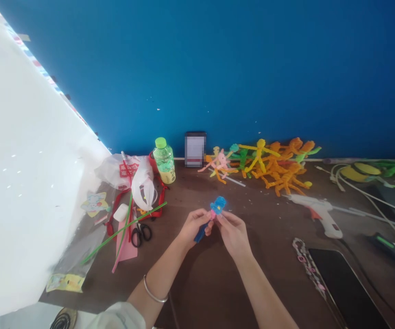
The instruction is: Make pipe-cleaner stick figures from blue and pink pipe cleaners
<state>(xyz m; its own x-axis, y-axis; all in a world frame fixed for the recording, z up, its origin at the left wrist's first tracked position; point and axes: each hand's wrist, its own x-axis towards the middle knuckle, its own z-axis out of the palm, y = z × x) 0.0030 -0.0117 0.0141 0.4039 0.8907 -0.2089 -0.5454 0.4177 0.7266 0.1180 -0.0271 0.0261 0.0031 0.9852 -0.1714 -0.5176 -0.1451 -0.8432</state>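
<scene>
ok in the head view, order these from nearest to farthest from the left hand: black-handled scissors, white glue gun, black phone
From the left hand, holding the blue pipe-cleaner craft:
1. Black-handled scissors: to the hand's left on the table.
2. White glue gun: off to the right, past the right hand.
3. Black phone: farther right and lower in view, toward the near edge.

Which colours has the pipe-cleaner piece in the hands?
Blue and pink on the pipe-cleaner piece, head view.
</scene>
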